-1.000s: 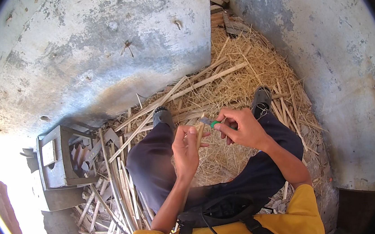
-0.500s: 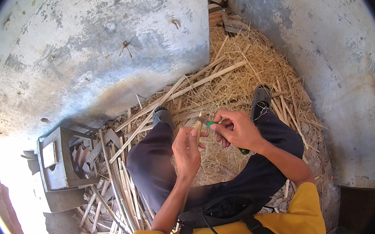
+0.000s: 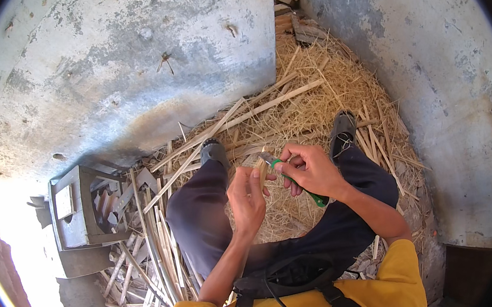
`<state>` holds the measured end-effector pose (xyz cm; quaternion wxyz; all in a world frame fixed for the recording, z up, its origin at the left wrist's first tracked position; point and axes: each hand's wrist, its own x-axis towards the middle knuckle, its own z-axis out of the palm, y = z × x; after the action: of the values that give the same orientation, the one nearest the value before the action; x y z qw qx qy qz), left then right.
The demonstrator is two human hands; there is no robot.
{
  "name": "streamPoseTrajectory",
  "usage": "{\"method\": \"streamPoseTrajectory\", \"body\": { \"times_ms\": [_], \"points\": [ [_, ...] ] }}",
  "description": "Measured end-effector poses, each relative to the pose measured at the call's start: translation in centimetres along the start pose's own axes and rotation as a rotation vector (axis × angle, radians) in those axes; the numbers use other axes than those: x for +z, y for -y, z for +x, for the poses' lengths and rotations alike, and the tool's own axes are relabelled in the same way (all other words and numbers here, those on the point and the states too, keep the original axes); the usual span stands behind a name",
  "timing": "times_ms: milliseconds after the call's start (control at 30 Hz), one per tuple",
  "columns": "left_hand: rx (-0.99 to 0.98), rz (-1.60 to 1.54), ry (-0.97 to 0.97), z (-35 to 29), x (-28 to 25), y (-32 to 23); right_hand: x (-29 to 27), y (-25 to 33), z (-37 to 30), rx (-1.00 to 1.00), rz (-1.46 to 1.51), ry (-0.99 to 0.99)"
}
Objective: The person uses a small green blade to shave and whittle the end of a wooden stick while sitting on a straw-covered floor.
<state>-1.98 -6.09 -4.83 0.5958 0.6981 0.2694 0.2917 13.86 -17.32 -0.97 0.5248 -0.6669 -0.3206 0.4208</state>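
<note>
Pale wooden stick: a slim, light-brown piece of wood stands tilted between your two hands, over the yellow straw spread on the floor.
Your left hand: its fingers and thumb pinch the stick narrowly below its upper end; the lower end is hidden.
Your right hand: its bent fingers are closed around the green-handled tool with a short grey metal blade; the handle's rear end pokes out below the palm.
Blade and wood: the metal meets or lies just beside the stick near its top; you cannot tell true contact from this view.
Stick's handling: it looks light and stiff, dry rather than slippery, and probably apt to splinter along its grain.
Stick's hold: the shaft well below the blade seems your safest pinch, with your left fingertips out of the edge's line.
Tool's handling: it looks light and rigid, its handle perhaps smooth; the thick green part suits a full wrap of your fingers.
</note>
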Motion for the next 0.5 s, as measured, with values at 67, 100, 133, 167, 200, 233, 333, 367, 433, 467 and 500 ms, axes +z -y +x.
{"method": "streamPoseTrajectory", "body": {
  "times_ms": [67, 100, 133, 167, 200, 233, 333, 367, 433, 467, 500],
  "points": [
    [-0.005, 0.015, 0.009, 0.0, 0.0, 0.3, 0.0, 0.1, -0.1, -0.035, -0.066, -0.003],
    [-0.021, -0.064, 0.003, 0.0, 0.0, 0.7, -0.1, 0.4, -0.2, -0.065, -0.133, -0.004],
    [-0.036, -0.143, -0.002, -0.1, 0.2, 1.1, -0.1, 0.6, -0.2, -0.095, -0.201, -0.004],
    [-0.051, -0.223, -0.007, -0.1, 0.3, 1.3, -0.1, 0.6, -0.2, -0.079, -0.172, 0.005],
    [-0.07, -0.255, -0.008, -0.1, 0.5, 1.2, -0.3, 0.6, -0.1, -0.062, -0.142, 0.014],
    [-0.089, -0.287, -0.009, -0.1, 0.6, 1.1, -0.4, 0.6, -0.1, -0.045, -0.113, 0.024],
    [-0.136, -0.386, -0.02, 0.0, 0.6, 0.7, -1.1, 0.5, 0.1, 0.051, 0.056, 0.085],
    [-0.15, -0.42, -0.025, 0.0, 0.6, 0.6, -1.2, 0.5, 0.1, 0.028, 0.06, 0.072],
    [-0.127, -0.335, -0.015, 0.2, 0.2, 0.7, -1.4, 0.5, 0.0, -0.018, 0.068, 0.047],
    [-0.117, -0.29, -0.012, 0.3, 0.0, 0.8, -1.4, 0.5, 0.0, -0.101, -0.06, 0.0],
    [-0.085, -0.239, -0.026, 0.3, -0.1, 0.9, -1.5, 0.6, 0.0, -0.184, -0.188, -0.047]
  ]
}}
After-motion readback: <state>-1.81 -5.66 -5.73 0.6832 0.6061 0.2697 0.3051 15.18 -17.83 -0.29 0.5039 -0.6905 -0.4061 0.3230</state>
